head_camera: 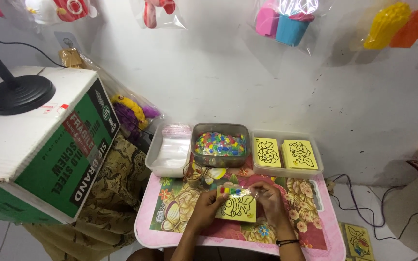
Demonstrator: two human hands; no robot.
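Observation:
My left hand and my right hand together hold a yellow picture card with a black outline drawing, in a clear bag with a strip of small coloured sand packets along its top edge. The card is held just above a small pink table with a flower print. My left hand grips the card's left edge and my right hand pinches its upper right corner.
Three trays stand along the table's far edge: clear bags, coloured packets, and yellow cards. A small roll of tape lies by them. A big cardboard box with a lamp base stands left. Cables and another card lie on the floor to the right.

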